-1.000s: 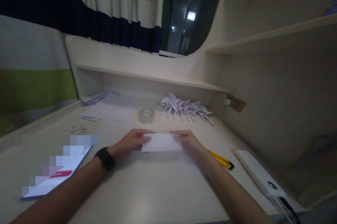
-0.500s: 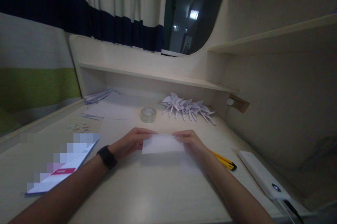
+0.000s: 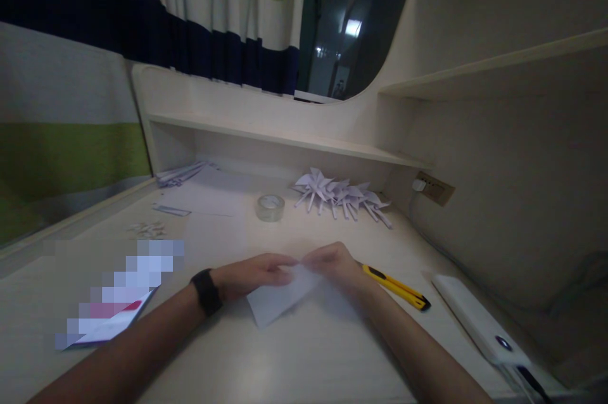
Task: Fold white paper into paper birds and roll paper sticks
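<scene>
Paper pinched between two hands

Paper sheet (image 3: 278, 299) lies tilted at tabletop (image 3: 294, 359) centre. Left hand (image 3: 251, 276) and right hand (image 3: 332, 263) both pinch its upper corner with closed fingers. Yellow utility knife (image 3: 396, 287) lies at three o'clock, tape roll (image 3: 270, 208) at twelve.

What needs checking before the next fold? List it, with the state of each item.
1. Both hands on the sheet: left hand and right hand pinch the white folded paper sheet at its top edge. Ok.
2. Sheet flat on the pale wooden desk: it sits skewed, one corner pointing toward the person. Not ok.
3. Crease sharpness: cannot tell.
4. Yellow-and-black utility knife apart from the right forearm: close beside it. Not ok.
5. Clear tape roll away from the hands. Ok.
</scene>
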The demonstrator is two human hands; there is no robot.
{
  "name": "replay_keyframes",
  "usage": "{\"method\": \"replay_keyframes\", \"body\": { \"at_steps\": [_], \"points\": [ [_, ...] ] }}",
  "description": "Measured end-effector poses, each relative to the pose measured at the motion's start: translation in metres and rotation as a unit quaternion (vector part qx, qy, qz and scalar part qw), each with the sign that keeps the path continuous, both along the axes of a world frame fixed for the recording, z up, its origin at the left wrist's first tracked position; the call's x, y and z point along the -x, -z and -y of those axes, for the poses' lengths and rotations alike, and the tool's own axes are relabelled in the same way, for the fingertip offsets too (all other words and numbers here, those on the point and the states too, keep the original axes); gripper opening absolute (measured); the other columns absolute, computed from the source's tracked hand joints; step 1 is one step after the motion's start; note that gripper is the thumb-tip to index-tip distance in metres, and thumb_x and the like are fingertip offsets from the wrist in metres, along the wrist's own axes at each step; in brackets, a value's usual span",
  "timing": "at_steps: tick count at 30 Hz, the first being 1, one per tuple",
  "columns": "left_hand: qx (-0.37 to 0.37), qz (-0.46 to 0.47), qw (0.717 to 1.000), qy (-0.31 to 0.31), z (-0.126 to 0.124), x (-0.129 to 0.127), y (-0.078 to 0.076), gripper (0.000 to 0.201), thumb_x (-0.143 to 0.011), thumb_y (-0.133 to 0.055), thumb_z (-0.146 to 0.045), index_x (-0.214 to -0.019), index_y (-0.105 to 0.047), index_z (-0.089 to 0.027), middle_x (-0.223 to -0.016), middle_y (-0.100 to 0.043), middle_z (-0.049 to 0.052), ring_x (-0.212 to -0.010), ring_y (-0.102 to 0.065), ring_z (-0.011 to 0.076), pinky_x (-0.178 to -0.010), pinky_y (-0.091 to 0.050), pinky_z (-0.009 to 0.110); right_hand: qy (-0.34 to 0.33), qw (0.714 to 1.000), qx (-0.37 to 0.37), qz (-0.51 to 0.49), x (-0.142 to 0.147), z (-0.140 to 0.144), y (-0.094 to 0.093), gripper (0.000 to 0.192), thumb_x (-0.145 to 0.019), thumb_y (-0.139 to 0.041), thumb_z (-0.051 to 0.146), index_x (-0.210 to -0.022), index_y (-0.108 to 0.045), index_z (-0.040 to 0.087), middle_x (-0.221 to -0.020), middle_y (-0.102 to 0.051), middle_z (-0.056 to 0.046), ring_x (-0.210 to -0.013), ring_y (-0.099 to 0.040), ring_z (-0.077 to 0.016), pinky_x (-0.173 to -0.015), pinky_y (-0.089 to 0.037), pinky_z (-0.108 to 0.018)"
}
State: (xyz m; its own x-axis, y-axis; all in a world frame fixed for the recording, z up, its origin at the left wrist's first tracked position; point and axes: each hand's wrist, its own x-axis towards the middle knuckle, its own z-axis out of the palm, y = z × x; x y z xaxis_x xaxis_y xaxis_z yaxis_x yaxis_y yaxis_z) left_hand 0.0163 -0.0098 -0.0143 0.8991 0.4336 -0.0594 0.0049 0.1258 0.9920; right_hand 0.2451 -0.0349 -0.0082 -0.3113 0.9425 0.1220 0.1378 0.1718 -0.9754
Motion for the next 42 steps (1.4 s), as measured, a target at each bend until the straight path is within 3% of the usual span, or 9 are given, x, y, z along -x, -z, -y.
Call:
{"method": "replay_keyframes", "body": {
  "at_steps": [9, 15, 18, 22, 27, 30, 32, 37, 42],
  "points": [
    [-0.083, -0.052, 0.989, -0.11, -0.005, -0.009, 0.01, 0.04, -0.08, -0.062, -0.05, -0.087, -0.062, -0.01, -0.066, -0.068, 0.008, -0.049, -0.059, 0.0153, -0.046, -0.041, 0.023, 0.12, 0.991, -0.032, 0.053, -0.001, -0.014, 0.019, 0.048, -0.066, -0.074, 0.035, -0.11, -0.068, 0.014, -0.058, -0.058, 0.002, -0.049, -0.048, -0.0093, -0.046, -0.034, -0.021],
    [-0.271, -0.122, 0.948, -0.112, -0.009, -0.006, 0.005, 0.043, -0.08, -0.06, -0.052, -0.064, -0.063, -0.012, -0.054, -0.059, 0.002, -0.048, -0.053, 0.0124, -0.044, -0.033, 0.021, 0.22, 0.971, -0.077, 0.048, 0.009, -0.008, 0.005, 0.044, -0.068, -0.07, 0.029, -0.11, -0.067, 0.016, -0.073, -0.066, -0.003, -0.062, -0.059, -0.0159, -0.055, -0.045, -0.026],
    [-0.246, -0.163, 0.951, -0.096, -0.007, -0.006, 0.005, 0.051, -0.08, -0.056, -0.057, -0.053, -0.058, -0.013, -0.044, -0.051, 0.0, -0.038, -0.046, 0.0103, -0.039, -0.029, 0.021, 0.239, 0.964, -0.111, -0.001, 0.016, -0.004, 0.001, 0.056, -0.07, -0.07, 0.034, -0.123, -0.057, 0.02, -0.096, -0.067, -0.006, -0.074, -0.062, -0.0172, -0.063, -0.049, -0.028],
    [-0.149, -0.114, 0.95, -0.249, -0.002, -0.019, 0.008, 0.055, -0.074, -0.057, -0.065, -0.061, -0.061, -0.012, -0.05, -0.057, 0.003, -0.043, -0.051, 0.013, -0.044, -0.039, 0.024, 0.239, 0.966, -0.055, -0.078, 0.03, -0.002, 0.009, 0.075, -0.066, -0.073, 0.036, -0.132, -0.041, 0.021, -0.097, -0.066, -0.007, -0.064, -0.062, -0.0154, -0.058, -0.049, -0.028],
    [-0.105, -0.111, 0.947, -0.281, 0.001, -0.028, 0.004, 0.057, -0.074, -0.056, -0.067, -0.067, -0.063, -0.011, -0.058, -0.061, 0.006, -0.051, -0.057, 0.0177, -0.051, -0.044, 0.029, 0.197, 0.978, -0.031, -0.052, 0.032, -0.006, 0.024, 0.034, -0.067, -0.07, 0.028, -0.099, -0.062, 0.017, -0.07, -0.067, -0.003, -0.061, -0.062, -0.0182, -0.055, -0.047, -0.028],
    [-0.261, -0.171, 0.893, -0.323, 0.004, -0.014, -0.012, 0.054, -0.08, -0.051, -0.062, -0.055, -0.058, -0.015, -0.047, -0.053, 0.003, -0.047, -0.051, 0.0159, -0.051, -0.04, 0.029, 0.177, 0.982, -0.061, 0.0, 0.017, -0.013, 0.022, 0.022, -0.069, -0.065, 0.023, -0.089, -0.068, 0.015, -0.072, -0.068, -0.004, -0.063, -0.06, -0.0162, -0.058, -0.045, -0.027],
    [-0.449, -0.129, 0.785, -0.405, 0.01, -0.001, -0.026, 0.036, -0.079, -0.06, -0.05, -0.062, -0.058, -0.018, -0.054, -0.053, 0.0, -0.055, -0.05, 0.0156, -0.059, -0.04, 0.029, 0.132, 0.988, -0.063, 0.057, 0.005, -0.017, 0.018, 0.021, -0.072, -0.062, 0.022, -0.09, -0.071, 0.015, -0.073, -0.068, -0.003, -0.063, -0.058, -0.0149, -0.058, -0.043, -0.025],
    [-0.692, -0.067, 0.702, -0.151, 0.026, 0.012, -0.043, 0.03, -0.077, -0.068, -0.029, -0.105, -0.062, -0.022, -0.109, -0.062, 0.008, -0.102, -0.052, 0.0253, -0.089, -0.036, 0.039, -0.045, 0.981, -0.079, 0.171, -0.008, -0.023, 0.009, 0.021, -0.077, -0.058, 0.022, -0.089, -0.074, 0.016, -0.082, -0.071, -0.002, -0.071, -0.059, -0.0154, -0.065, -0.045, -0.026],
    [-0.757, -0.116, 0.639, -0.067, 0.022, 0.003, -0.017, 0.011, -0.091, -0.052, -0.02, -0.09, -0.063, -0.02, -0.09, -0.064, 0.006, -0.085, -0.054, 0.0203, -0.077, -0.039, 0.034, -0.097, 0.973, -0.096, 0.187, -0.005, -0.028, 0.013, 0.025, -0.08, -0.06, 0.031, -0.095, -0.074, 0.018, -0.09, -0.073, -0.004, -0.079, -0.063, -0.0187, -0.075, -0.048, -0.031]
  ]
}}
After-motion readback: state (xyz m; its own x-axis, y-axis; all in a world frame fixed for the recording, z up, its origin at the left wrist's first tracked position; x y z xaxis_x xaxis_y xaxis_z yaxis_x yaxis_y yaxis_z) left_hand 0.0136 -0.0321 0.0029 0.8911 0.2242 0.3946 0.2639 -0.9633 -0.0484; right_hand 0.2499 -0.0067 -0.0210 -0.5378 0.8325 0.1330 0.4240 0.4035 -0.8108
